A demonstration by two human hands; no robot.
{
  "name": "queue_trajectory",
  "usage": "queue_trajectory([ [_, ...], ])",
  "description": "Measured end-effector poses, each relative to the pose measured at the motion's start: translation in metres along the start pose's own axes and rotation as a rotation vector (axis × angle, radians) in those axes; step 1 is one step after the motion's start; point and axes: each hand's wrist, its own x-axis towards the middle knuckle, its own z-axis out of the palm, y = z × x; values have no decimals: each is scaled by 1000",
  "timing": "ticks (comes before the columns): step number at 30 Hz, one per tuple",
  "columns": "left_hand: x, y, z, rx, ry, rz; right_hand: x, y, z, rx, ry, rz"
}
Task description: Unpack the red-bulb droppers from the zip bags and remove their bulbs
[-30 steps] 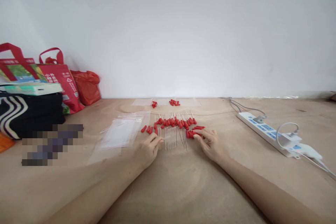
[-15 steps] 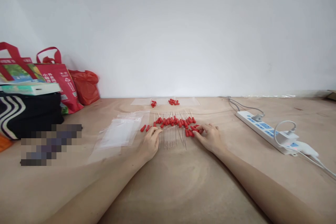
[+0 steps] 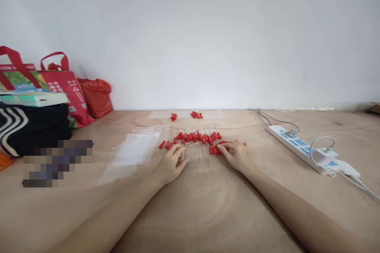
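Note:
Several clear glass tubes (image 3: 197,157) lie side by side on the wooden table (image 3: 190,205). A row of small red rubber caps (image 3: 197,137) lies just behind them. My left hand (image 3: 172,163) rests at the tubes' left end, with curled fingers and thumb pinching one tube. My right hand (image 3: 237,153) lies at the right end of the row. Its fingertips are pinched on a red cap (image 3: 220,147) in a small cluster there. A few loose red caps (image 3: 165,144) lie left of my left hand.
Clear plastic bags (image 3: 135,150) lie left of the tubes, and more red caps (image 3: 196,115) sit on plastic near the wall. A white power strip (image 3: 299,146) with cables runs at the right. Red shopping bags (image 3: 69,87) and a black striped bag (image 3: 32,126) stand at the left.
My left hand has shifted slightly right along the near ends of the tubes. My right hand moved a little forward onto the red caps at the right.

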Motion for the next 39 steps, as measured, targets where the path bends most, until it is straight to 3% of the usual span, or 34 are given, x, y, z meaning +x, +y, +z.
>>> queue_trajectory([
  [5, -3, 1, -1, -69, -39, -37, -1, 1, 1, 13, 56, 28],
  [9, -3, 2, -3, 23, -22, -20, 6, 2, 0, -4, 65, 75],
  [23, -4, -5, -15, 178, 53, -28, 54, -36, 18, -237, -216, 199],
  [26, -4, -7, -15, 174, 54, -27, 54, -35, 16, -193, -181, 220],
  [29, -3, -7, -15, 183, 57, -27, 47, -27, 8, -81, -67, 225],
  [31, -3, -6, -14, 197, 74, -28, 38, -20, 1, 40, -5, 174],
  [34, -1, -3, -13, 238, 96, -1, 16, -11, -8, 210, 16, -23],
  [39, -1, 5, -6, 389, 120, 168, -18, -13, -5, 205, 54, -273],
])
